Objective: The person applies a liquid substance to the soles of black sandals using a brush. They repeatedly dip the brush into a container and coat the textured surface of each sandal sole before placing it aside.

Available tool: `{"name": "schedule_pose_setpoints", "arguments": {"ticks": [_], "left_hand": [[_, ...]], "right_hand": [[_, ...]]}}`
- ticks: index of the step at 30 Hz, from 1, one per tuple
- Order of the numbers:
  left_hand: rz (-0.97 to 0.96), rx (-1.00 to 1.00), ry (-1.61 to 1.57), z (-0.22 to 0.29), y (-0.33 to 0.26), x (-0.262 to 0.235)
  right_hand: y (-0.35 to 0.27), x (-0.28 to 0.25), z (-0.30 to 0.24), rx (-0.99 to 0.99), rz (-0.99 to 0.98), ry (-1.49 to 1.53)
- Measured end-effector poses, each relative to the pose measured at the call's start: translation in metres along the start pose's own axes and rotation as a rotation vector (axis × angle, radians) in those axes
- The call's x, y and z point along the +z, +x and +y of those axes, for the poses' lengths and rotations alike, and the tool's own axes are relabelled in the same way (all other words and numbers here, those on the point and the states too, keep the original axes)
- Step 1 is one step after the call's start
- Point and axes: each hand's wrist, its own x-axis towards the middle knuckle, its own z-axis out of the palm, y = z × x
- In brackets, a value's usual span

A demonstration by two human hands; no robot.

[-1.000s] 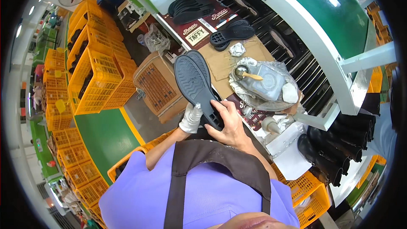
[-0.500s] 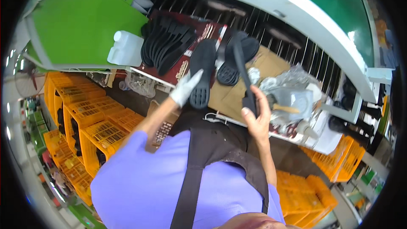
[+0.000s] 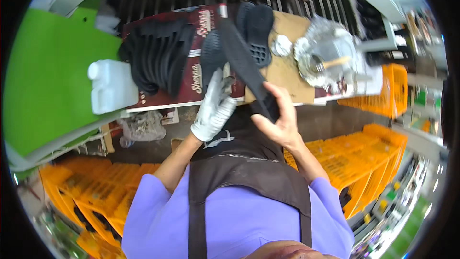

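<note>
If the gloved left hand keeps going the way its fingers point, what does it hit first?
Likely the dark sole just past the left hand; its fingertips look at that sole's near end already, though depth is unclear.

Right hand (image 3: 280, 124) gripping black sole (image 3: 244, 64)

Your white-gloved left hand (image 3: 214, 108) and bare right hand (image 3: 278, 120) meet black soles (image 3: 247, 64) (grid-patterned tread); orange crates (image 3: 364, 163), white jug (image 3: 110, 86).
</note>
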Motion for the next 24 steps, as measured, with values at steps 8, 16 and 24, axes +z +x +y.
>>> {"name": "schedule_pose_setpoints", "arguments": {"ticks": [8,16,24], "left_hand": [[-0.121,-0.339,-0.704,-0.022,-0.033,0.015],[-0.414,-0.358,-0.987,-0.004,-0.051,0.007],[-0.419,-0.477,-1.01,-0.009,-0.05,0.02]], "right_hand": [[-0.049,-0.006,-0.002,-0.025,-0.054,-0.132],[0.014,-0.187,0.103,0.028,0.687,-0.657],[0.037,-0.216,0.136,0.328,0.202,-0.131]]}}
